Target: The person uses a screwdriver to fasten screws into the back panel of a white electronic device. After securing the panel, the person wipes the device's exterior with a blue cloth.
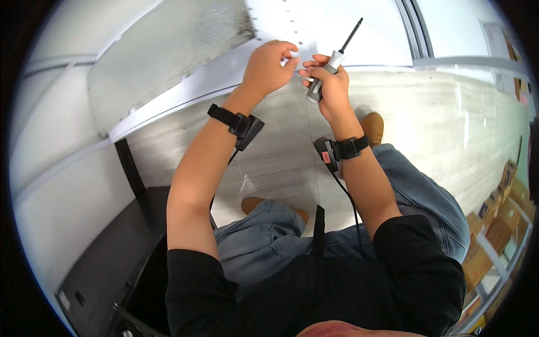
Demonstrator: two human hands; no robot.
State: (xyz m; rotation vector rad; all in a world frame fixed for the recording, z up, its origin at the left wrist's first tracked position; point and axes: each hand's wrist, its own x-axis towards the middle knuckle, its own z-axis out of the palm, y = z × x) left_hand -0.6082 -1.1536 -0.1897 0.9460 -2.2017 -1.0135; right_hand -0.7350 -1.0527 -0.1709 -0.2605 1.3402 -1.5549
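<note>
In my right hand (pixel 332 84) is a screwdriver (pixel 337 60) with a grey and white handle. My fingers close around the handle, and the dark shaft points up and away to the right over the white tabletop (pixel 359 33). My left hand (pixel 272 66) hovers at the table's near edge, just left of the right hand. Its fingers are loosely bent with gaps between them, and nothing shows in them. Beyond the left hand lies a large, flat greyish panel (pixel 168 62) with a round mark. Small dark spots run in rows beside it; screws or holes, I cannot tell which.
Black straps with small devices (pixel 247 130) sit on both wrists, with cables trailing toward my body. A metal frame rail (pixel 414 28) crosses the table at the right. A dark bench (pixel 106 253) stands at the lower left. Cardboard boxes (pixel 499 230) fill a rack at far right.
</note>
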